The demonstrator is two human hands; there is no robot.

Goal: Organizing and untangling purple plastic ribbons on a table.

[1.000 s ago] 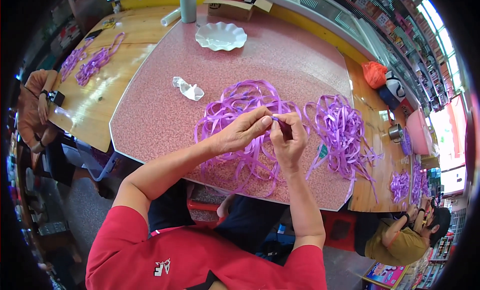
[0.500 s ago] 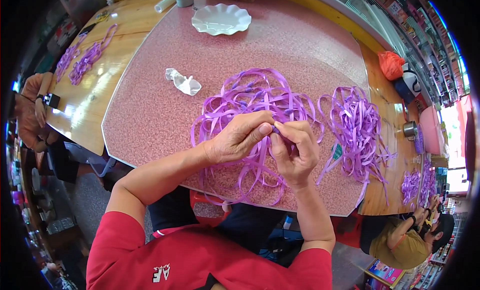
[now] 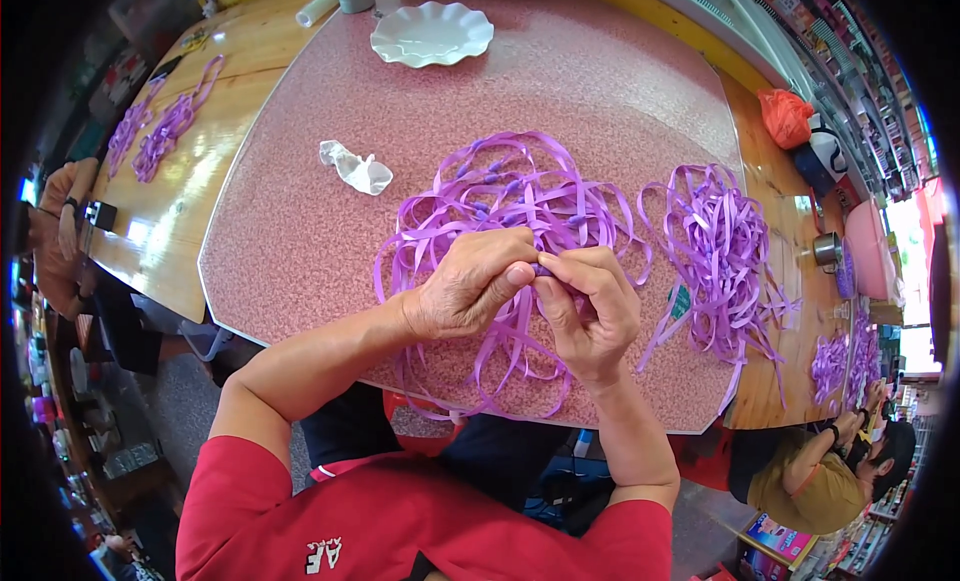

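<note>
The left hand [image 3: 475,286] and right hand [image 3: 595,321] meet at the centre of the frame, fingertips touching. Each pinches a small dark purple piece [image 3: 541,270] between thumb and forefinger, the other fingers curled in; the grip hides most of it, so its full shape cannot be told.

Below the hands, at the centre of the frame, a loose pile of purple ribbons [image 3: 545,213] spreads over the pink table [image 3: 290,246], its lower loops reaching the near edge. Dark purple bits show along its upper loops. Just beside it, right of centre, lies a denser heap [image 3: 715,236], with a green scrap [image 3: 680,302] at its lower left.

A crumpled white tissue [image 3: 357,169] lies left of the pile, and a white bowl [image 3: 432,36] with a wavy rim stands at the upper middle. More ribbons lie at the upper left on a wooden table [image 3: 175,231]. A red bag [image 3: 786,118] sits at the upper right, above a metal cup [image 3: 827,249] and a pink basin [image 3: 868,249].
</note>
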